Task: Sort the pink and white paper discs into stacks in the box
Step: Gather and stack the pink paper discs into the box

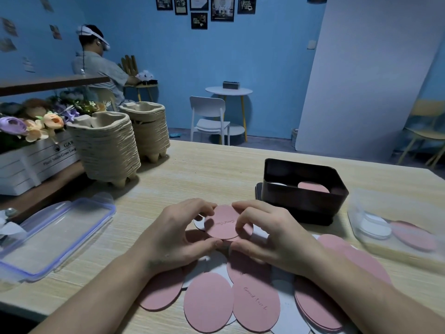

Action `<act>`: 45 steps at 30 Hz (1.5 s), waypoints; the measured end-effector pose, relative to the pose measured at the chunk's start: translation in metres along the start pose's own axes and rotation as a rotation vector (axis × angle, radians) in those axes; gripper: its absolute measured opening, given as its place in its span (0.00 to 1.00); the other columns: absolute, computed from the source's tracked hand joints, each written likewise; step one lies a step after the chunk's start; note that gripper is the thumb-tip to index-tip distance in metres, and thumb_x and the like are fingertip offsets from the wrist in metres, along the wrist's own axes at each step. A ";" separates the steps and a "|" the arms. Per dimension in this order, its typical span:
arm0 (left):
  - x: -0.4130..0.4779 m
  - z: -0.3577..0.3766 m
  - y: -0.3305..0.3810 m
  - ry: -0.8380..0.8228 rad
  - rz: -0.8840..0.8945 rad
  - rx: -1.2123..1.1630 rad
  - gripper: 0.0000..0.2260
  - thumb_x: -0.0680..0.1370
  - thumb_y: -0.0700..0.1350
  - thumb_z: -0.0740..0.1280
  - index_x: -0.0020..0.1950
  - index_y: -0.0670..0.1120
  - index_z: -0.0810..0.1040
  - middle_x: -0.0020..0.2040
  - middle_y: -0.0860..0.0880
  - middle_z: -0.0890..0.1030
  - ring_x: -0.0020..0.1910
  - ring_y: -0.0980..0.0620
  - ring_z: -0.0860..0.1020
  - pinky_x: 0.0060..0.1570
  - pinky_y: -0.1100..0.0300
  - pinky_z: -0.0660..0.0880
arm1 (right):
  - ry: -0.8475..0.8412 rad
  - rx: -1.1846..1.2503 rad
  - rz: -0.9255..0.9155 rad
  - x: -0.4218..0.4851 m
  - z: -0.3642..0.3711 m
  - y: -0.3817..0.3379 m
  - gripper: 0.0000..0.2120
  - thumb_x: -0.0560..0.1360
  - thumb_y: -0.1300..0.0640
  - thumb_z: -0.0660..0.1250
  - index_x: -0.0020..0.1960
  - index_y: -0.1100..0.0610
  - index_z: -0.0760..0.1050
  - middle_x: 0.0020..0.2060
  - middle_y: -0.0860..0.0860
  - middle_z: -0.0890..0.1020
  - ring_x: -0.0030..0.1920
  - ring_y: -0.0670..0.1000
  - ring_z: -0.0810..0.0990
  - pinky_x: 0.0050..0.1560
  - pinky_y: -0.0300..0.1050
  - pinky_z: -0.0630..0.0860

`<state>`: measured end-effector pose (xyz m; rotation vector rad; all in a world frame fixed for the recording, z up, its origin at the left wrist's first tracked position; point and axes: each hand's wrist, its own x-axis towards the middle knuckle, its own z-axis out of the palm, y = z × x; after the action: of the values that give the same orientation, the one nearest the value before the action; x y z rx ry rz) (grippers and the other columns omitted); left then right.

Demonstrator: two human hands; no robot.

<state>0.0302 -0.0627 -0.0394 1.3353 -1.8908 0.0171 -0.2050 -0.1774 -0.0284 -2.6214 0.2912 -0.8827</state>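
Pinching one pink disc [222, 222], left hand [178, 235] and right hand [272, 235] meet over wooden table [204, 169], blue-walled room [168, 68].

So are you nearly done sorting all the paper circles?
Only just started. Inside the dark box a pink disc and a white disc already lie side by side. The left hand and right hand pinch one lettered pink disc. Still to sort: the big loose pile of pink and white discs near the arms, plus two in the clear tub.

The box [304, 203] wall hides most of its white disc [277, 183] and pink disc [313, 187].
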 end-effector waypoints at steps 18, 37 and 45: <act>0.004 0.002 0.003 -0.078 0.047 -0.068 0.12 0.72 0.48 0.81 0.49 0.46 0.82 0.59 0.51 0.82 0.59 0.65 0.77 0.54 0.68 0.73 | -0.008 -0.004 -0.090 0.004 0.001 0.003 0.14 0.76 0.46 0.76 0.48 0.55 0.75 0.65 0.57 0.81 0.75 0.45 0.72 0.65 0.42 0.77; 0.004 0.002 0.008 -0.072 0.081 0.167 0.12 0.74 0.54 0.76 0.49 0.47 0.81 0.58 0.51 0.83 0.58 0.52 0.82 0.49 0.52 0.80 | -0.119 -0.211 -0.109 0.008 -0.001 0.001 0.17 0.76 0.41 0.71 0.50 0.55 0.77 0.69 0.56 0.77 0.64 0.55 0.80 0.58 0.48 0.80; 0.002 -0.004 0.007 -0.162 0.038 0.147 0.14 0.74 0.55 0.74 0.55 0.49 0.80 0.59 0.55 0.81 0.57 0.52 0.82 0.49 0.50 0.80 | -0.091 -0.287 -0.118 0.008 0.001 -0.001 0.16 0.74 0.41 0.71 0.47 0.55 0.79 0.60 0.52 0.80 0.57 0.54 0.81 0.51 0.47 0.81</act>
<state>0.0267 -0.0588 -0.0323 1.4363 -2.0845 0.0709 -0.1982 -0.1789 -0.0246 -2.9608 0.2583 -0.8078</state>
